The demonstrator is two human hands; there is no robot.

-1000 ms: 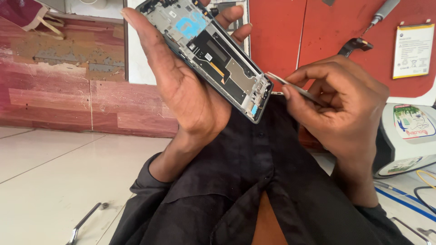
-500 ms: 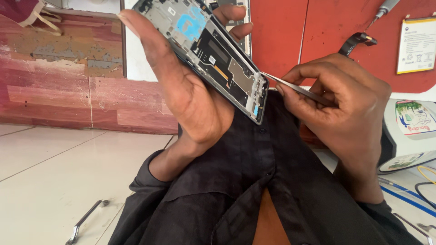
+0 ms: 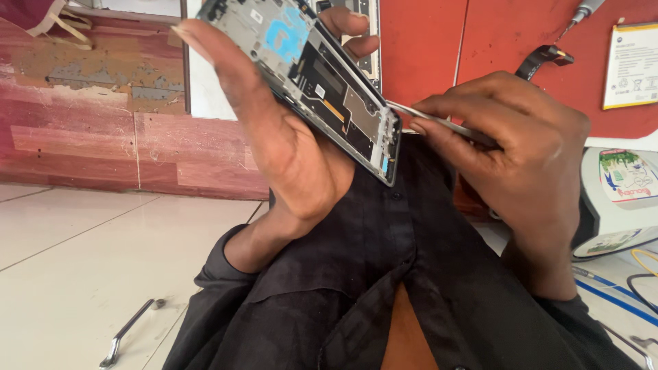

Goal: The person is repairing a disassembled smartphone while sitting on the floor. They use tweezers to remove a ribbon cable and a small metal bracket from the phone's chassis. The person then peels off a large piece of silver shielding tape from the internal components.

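Nearest the camera: a black shirt covers the lower centre of the view, with both sleeved forearms rising from it.

Left hand: raised, palm toward the camera, closed round an opened phone. The thumb lies along the phone's left side; fingertips wrap over the far top edge. The phone's inner face, with a blue patch and dark boards, faces the right hand.

Phone axis: the long axis runs from upper left to lower right. The lower end is tilted down toward the right hand and sits above the shirt collar.

Right hand: closed in a pinch grip on thin metal tweezers. The tweezers point left. Their tip touches the phone's frame near its lower right end. Whether the tip grips a part cannot be told.

Key relation: the phone lies directly left of the right hand, with the two hands close together. The tweezers meet the frame roughly across the phone's long axis.

Lower left: a metal tool lies on the pale tiled floor.

Right: a white device with cables beside it.

Farther off: a red wall, a screwdriver, a white battery pack, and worn wood panelling at left.
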